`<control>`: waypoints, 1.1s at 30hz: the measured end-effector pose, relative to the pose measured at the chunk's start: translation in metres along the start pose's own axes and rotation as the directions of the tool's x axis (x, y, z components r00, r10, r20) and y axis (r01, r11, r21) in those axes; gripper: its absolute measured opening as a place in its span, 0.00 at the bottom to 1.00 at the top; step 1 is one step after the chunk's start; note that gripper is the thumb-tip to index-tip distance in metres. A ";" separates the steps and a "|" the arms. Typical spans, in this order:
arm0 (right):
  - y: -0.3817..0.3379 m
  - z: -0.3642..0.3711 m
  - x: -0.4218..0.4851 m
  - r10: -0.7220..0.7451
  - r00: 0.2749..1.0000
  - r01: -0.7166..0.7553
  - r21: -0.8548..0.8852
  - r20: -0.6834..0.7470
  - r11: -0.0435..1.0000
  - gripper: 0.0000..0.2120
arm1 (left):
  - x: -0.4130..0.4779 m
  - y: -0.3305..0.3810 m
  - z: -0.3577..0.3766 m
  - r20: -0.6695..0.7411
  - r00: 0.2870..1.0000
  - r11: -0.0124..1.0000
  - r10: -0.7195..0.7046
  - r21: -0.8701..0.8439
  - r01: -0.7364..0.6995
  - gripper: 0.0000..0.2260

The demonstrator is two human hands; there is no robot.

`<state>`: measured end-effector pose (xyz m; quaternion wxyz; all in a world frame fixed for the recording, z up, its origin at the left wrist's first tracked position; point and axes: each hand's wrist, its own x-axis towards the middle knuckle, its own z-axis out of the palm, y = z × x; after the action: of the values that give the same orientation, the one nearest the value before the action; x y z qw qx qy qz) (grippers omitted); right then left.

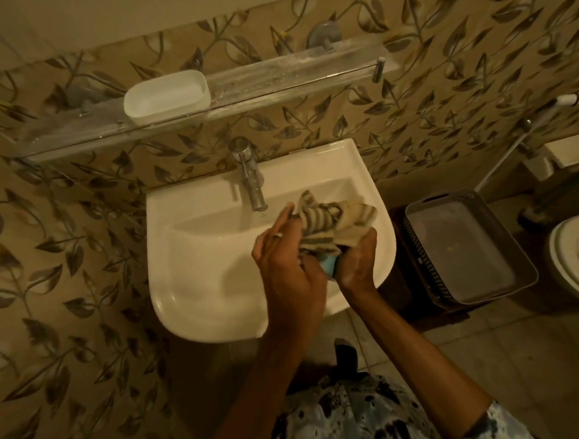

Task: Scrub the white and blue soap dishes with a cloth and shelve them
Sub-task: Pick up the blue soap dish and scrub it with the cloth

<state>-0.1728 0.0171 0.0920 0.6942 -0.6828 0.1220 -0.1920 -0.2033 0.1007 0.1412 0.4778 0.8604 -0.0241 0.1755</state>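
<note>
Right hand [357,261] grips blue soap dish [330,265] over the sink [197,255], catching drips; left hand [287,252] clutches striped cloth [327,223], scrubbing (white dish [166,97] shelved).

I am looking down into a home bathroom. A white wall-hung basin [217,254] sits in the middle with a chrome tap [249,174] at its far edge. Above it a clear shelf [276,78] runs along the wall [68,227], which is tiled in a leaf pattern, and a white soap dish [166,96] stands on the shelf's left part. At the right edge I see part of a toilet [570,258], with a hose [521,139] on the wall beyond it. A grey basket [498,231] stands between basin and toilet on the tiled floor [483,344].
</note>
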 end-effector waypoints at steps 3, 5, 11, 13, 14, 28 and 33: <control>0.005 0.000 0.001 0.076 0.997 -0.073 0.069 -0.035 0.995 0.16 | 0.019 -0.018 -0.009 -0.022 0.978 0.976 -0.210 -0.069 0.208 0.21; 0.008 0.001 0.000 0.179 0.984 -0.175 0.111 -0.024 0.978 0.18 | 0.023 -0.023 -0.010 -0.058 0.960 0.961 -0.273 -0.069 0.269 0.18; 0.019 -0.004 0.002 -0.034 0.999 0.033 -0.072 -0.010 0.997 0.18 | -0.015 -0.001 0.007 0.006 0.995 0.994 -0.097 0.045 0.097 0.24; 0.027 -0.009 0.000 -0.074 0.997 0.079 -0.174 0.035 0.982 0.13 | -0.016 -0.001 0.007 0.075 0.994 0.997 -0.076 0.003 0.076 0.24; 0.031 -0.011 0.002 -0.021 0.999 0.031 -0.236 0.043 0.971 0.13 | -0.011 -0.003 0.003 0.116 0.983 0.985 -0.142 -0.081 0.151 0.22; 0.016 -0.054 0.028 0.605 0.496 -0.852 0.215 0.622 0.478 0.21 | 0.052 -0.071 -0.096 0.055 0.985 0.900 -0.165 -0.400 0.173 0.10; 0.014 -0.055 0.021 0.447 0.543 -0.798 0.271 0.711 0.538 0.17 | 0.046 -0.050 -0.077 -0.014 1.000 0.964 -0.025 -0.266 0.021 0.09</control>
<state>-0.1764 -0.0414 0.0776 0.8854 -0.3676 0.0966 0.2674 -0.1709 0.1975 0.1527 0.5910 0.7873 -0.0333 0.1725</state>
